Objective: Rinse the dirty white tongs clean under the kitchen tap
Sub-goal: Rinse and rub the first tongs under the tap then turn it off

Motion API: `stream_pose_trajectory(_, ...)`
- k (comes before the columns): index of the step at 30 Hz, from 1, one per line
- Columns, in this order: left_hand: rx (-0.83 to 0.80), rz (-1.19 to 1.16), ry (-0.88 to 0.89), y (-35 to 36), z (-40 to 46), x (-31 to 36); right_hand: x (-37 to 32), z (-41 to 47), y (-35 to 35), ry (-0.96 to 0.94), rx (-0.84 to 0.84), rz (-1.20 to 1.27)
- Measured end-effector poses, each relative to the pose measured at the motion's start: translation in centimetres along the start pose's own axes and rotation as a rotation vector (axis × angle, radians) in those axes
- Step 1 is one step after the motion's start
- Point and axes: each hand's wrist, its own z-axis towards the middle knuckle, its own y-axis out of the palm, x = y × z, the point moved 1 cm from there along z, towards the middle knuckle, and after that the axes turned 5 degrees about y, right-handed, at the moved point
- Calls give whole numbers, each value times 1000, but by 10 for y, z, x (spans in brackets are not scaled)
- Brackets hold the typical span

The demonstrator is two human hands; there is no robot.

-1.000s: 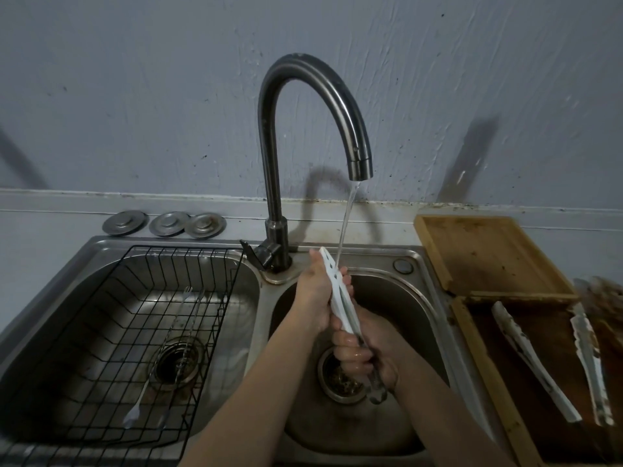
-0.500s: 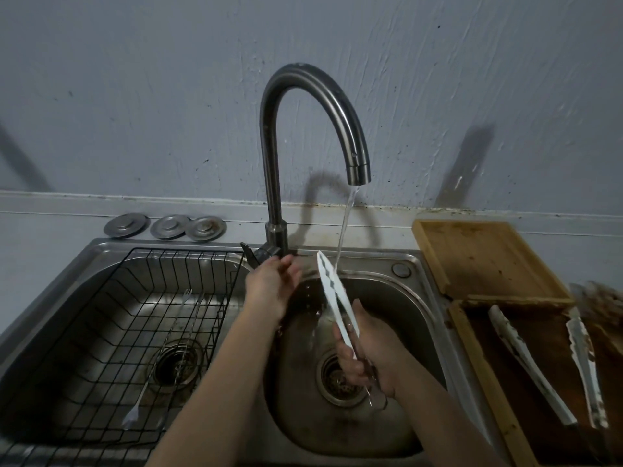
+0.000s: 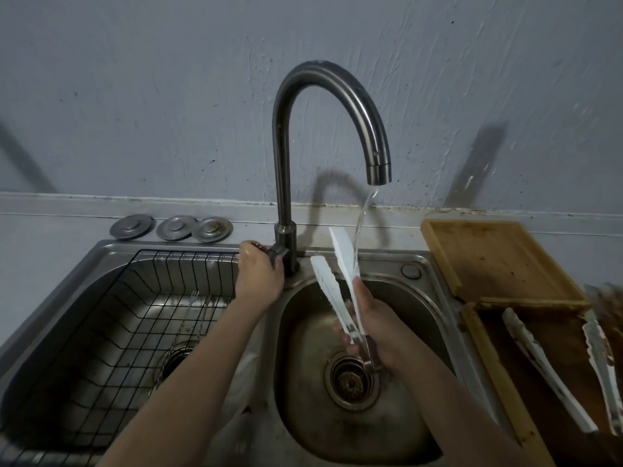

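Observation:
White tongs stand tips-up over the right sink basin, their two arms spread apart. My right hand grips them near the metal hinge end. A thin stream of water falls from the curved tap and runs onto the far arm. My left hand is at the tap's base, its fingers curled around the lever handle.
The left basin holds a black wire rack with utensils under it. Three metal drain lids sit behind it. Right of the sink are a wooden board and a dark tray with two more dirty white tongs.
My left hand let go of the tongs and moved left to the tap lever. The tongs' arms have sprung apart in my right hand.

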Motion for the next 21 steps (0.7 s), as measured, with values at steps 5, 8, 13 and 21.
stream_pose_trajectory(5,-41,520,103,2,6,5,-10,-6,4,-99,109,-215)
stream_pose_trajectory(8,-75,561,76,3,17,8,-19,-19,0,-309,221,-396)
stream_pose_trajectory(13,-120,578,89,2,16,11,-14,-17,-9,-486,374,-629)
stream_pose_trajectory(21,-92,457,52,-2,7,15,-2,-12,-1,-320,487,-1112)
